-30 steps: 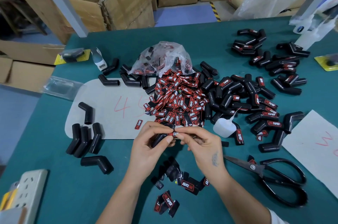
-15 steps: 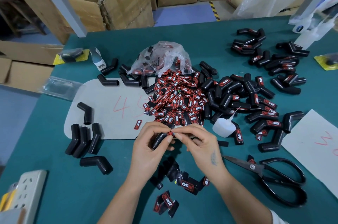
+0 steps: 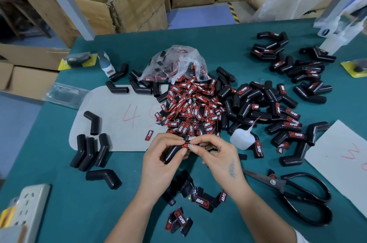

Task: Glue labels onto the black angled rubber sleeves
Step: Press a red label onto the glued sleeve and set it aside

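Both hands press a label onto a rubber sleeve above the green surface.

The left hand grips the black sleeve; the right hand pinches the red label against it, just in front of the label pile.

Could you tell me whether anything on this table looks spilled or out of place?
The labels have spilled from the plastic bag into a loose heap, and a few lie scattered near the person. The scissors lie open.
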The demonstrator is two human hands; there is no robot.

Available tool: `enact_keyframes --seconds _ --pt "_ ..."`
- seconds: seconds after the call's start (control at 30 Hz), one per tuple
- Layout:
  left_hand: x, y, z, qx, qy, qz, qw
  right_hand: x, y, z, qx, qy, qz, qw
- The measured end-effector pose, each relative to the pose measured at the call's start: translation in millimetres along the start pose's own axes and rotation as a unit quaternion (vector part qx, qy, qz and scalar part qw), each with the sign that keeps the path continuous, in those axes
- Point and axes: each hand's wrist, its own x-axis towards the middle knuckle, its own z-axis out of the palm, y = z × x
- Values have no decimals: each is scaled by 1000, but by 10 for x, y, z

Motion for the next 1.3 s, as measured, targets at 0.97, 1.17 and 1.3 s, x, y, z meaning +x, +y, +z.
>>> enact_keyframes --seconds 0.97,1.17,1.3 --pt "25 161 0 -87 -8 -110 990 4 2 -56 -27 -42 -28 998" --pt "25 156 -2 -89 -5 -109 990 13 21 -59 -31 -46 -29 998" --pt "24 149 -3 -81 -6 -102 992 17 19 -57 -27 -44 -27 998"
